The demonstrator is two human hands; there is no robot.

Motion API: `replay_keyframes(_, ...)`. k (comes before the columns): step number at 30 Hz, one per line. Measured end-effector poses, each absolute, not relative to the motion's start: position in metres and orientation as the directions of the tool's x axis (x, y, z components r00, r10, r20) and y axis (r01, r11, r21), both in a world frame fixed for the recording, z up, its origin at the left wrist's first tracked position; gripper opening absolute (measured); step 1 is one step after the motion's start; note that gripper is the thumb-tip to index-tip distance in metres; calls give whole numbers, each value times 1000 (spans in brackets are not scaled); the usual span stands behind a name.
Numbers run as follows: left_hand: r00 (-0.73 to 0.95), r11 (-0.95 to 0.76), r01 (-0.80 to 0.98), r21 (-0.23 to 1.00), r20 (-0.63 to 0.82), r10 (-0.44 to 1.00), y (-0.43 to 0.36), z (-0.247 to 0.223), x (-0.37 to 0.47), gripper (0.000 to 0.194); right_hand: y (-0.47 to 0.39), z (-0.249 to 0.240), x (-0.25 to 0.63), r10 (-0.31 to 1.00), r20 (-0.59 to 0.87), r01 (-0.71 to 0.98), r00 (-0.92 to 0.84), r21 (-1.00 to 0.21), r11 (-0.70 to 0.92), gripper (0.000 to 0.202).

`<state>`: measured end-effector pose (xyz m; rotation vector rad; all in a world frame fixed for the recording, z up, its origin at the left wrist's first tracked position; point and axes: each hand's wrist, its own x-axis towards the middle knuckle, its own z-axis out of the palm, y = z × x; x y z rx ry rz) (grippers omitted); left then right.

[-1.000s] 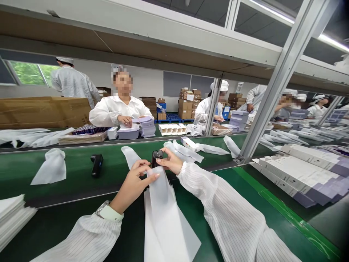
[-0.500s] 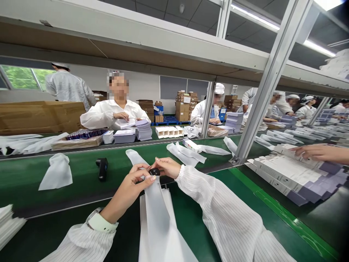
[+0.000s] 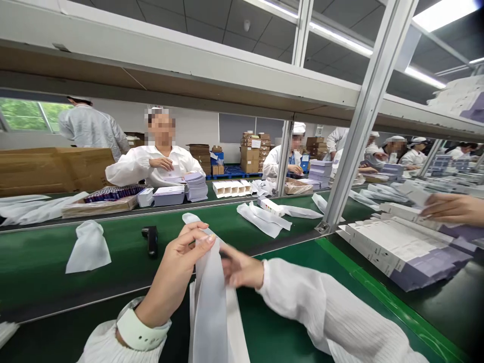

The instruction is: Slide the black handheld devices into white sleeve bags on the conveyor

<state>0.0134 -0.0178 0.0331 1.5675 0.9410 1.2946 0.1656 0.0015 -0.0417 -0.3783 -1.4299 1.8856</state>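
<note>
My left hand (image 3: 188, 259) pinches the upper part of a long white wrapping sheet (image 3: 212, 297), thumb and fingers closed on it. The small black device seen there earlier is hidden now, so I cannot tell whether it is inside the fold. My right hand (image 3: 244, 269) is beside the sheet's right edge, its fingers stretched and apart but blurred. Beneath, a stack of white sheets (image 3: 236, 322) lies on the green surface. To the left on the belt lie a black handheld device (image 3: 151, 241) and a bunched white wrapping (image 3: 88, 248).
Flat white and purple boxes (image 3: 401, 252) lie at right, where another person's hand (image 3: 451, 209) reaches in. Two wrapping strips (image 3: 264, 219) and a small box (image 3: 270, 206) are on the belt. A metal post (image 3: 365, 121) and shelf (image 3: 189, 65) stand ahead. Co-workers sit opposite.
My right hand has let go of the black device and dropped lower beside the sheet. The sheet's top is now gathered in my left hand, and the device is out of sight.
</note>
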Motion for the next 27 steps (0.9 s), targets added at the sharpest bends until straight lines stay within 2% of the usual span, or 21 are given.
replay_keyframes(2, 139, -388, 75, 919, 376, 916, -15, 33, 15, 25, -8, -49, 155, 680, 127, -292, -722, -947, -133, 72)
replay_keyframes(4, 62, -445, 183, 877, 441, 895, -8, 28, 13, 23, -5, -51, 148, 737, 124, -304, -664, -946, -115, 55)
replay_keyframes(7, -10, -444, 340, 829, 475, 880, 5, 11, 4, 34, 30, -42, 156, 883, 184, -404, -431, -915, -6, 57)
replay_keyframes(9, 139, -378, 413, 828, 353, 925, 12, -4, -5, 34, 68, -34, 173, 958, 216, -315, -186, -937, 150, 53)
replay_keyframes(10, 246, -347, 458, 818, 258, 934, 15, -12, -9, 33, 88, -31, 184, 971, 236, -189, -44, -956, 224, 47)
replay_keyframes(12, 414, -309, 556, 772, 65, 908, 19, -26, -15, 34, 124, -31, 204, 952, 262, 49, 155, -965, 258, 39)
replay_keyframes(15, 521, -301, 651, 697, -122, 845, 22, -37, -19, 36, 156, -45, 228, 936, 254, 228, 245, -953, 199, 35)
replay_keyframes(18, 559, -313, 665, 678, -175, 810, 24, -39, -21, 36, 164, -63, 237, 930, 242, 408, 278, -906, 114, 34)
replay_keyframes(20, 548, -292, 669, 683, -188, 815, 27, -40, -22, 36, 163, -66, 232, 913, 262, 506, 313, -859, 73, 41)
replay_keyframes(22, 529, -248, 662, 708, -206, 823, 32, -41, -23, 37, 161, -62, 215, 903, 341, 659, 260, -747, 93, 49)
replay_keyframes(24, 521, -196, 636, 746, -228, 823, 36, -44, -24, 39, 157, -55, 186, 911, 412, 795, 12, -557, 241, 49)
replay_keyframes(26, 520, -161, 611, 775, -240, 819, 39, -46, -25, 40, 152, -52, 148, 869, 401, 794, -289, -407, 452, 44)
replay_keyframes(27, 513, -153, 606, 781, -237, 825, 40, -47, -25, 39, 149, -54, 129, 837, 376, 754, -397, -387, 531, 43)
